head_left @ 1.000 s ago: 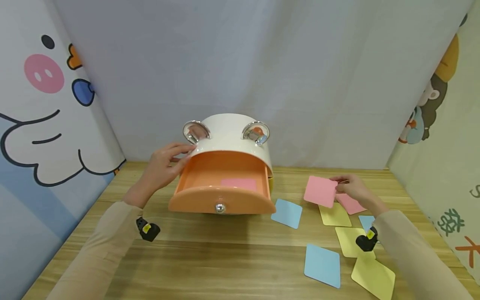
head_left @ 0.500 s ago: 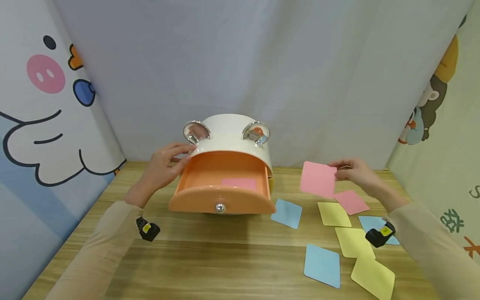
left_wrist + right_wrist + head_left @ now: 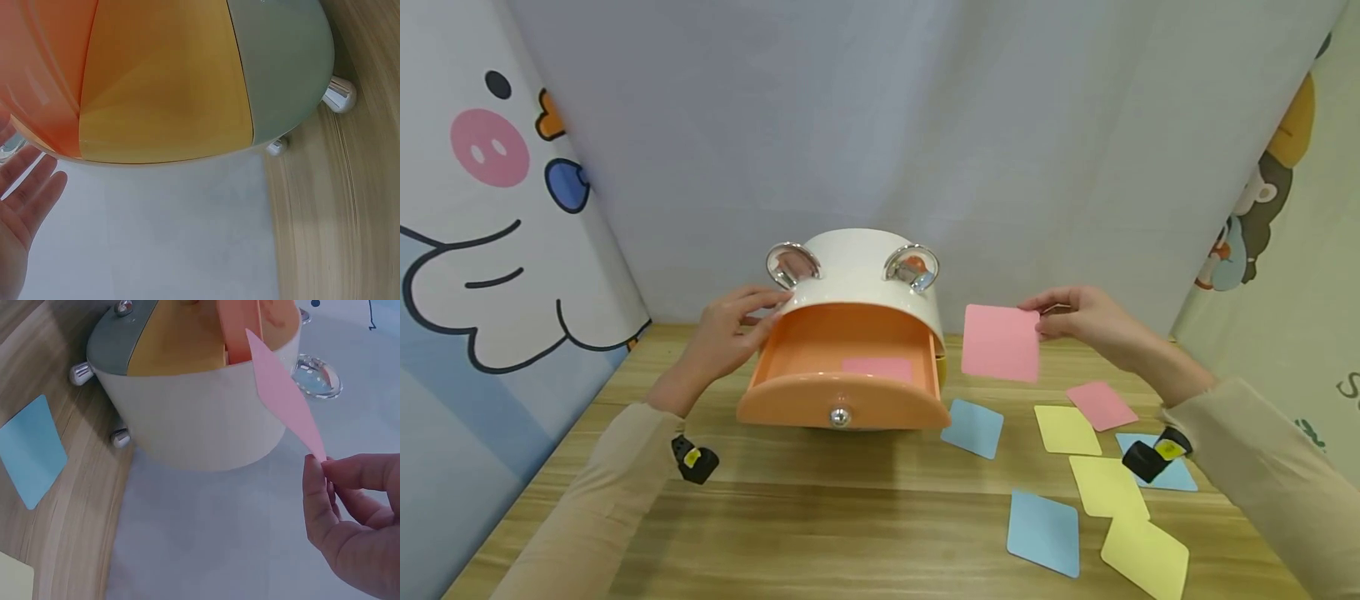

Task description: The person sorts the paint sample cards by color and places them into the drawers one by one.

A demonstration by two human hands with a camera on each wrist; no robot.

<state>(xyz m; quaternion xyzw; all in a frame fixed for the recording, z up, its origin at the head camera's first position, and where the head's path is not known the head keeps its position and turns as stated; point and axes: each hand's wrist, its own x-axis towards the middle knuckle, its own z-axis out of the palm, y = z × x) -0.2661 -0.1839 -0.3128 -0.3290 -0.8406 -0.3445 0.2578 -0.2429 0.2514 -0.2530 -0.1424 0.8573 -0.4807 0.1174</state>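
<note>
The pink card (image 3: 1000,342) had neared the drawer (image 3: 846,392), my right fingers (image 3: 362,471) pinching its edge, probably best for light, bendable stock, my left fingers (image 3: 763,298) extended against the cabinet (image 3: 857,279).

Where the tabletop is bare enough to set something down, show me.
The widest bare tabletop lies in front of the drawer, between the left sleeve and the lower blue card. A smaller gap separates that card from the upper blue card. Crowded: beside the right sleeve, where yellow cards cluster with the loose pink card and another blue card.
</note>
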